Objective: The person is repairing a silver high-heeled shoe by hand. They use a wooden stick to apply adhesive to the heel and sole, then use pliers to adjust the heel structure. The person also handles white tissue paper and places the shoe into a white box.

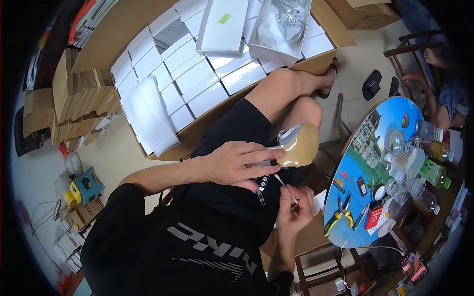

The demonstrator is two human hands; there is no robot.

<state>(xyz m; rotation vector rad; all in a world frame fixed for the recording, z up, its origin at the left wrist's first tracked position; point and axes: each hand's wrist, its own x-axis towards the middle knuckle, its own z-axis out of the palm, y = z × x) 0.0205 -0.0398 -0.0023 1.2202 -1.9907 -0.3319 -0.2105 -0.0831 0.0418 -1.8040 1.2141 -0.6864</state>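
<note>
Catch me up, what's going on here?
The person's left hand holds a tan-soled shoe above the lap. The right hand pinches a cotton swab, its tip close to the shoe; whether it touches is unclear. Pliers lie on the round blue table at right. Ahead, a large carton holds white boxes.

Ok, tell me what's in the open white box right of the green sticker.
Glittering silver straps and crumpled white wrapping lie in the open white box; they hide whatever is beneath.
</note>
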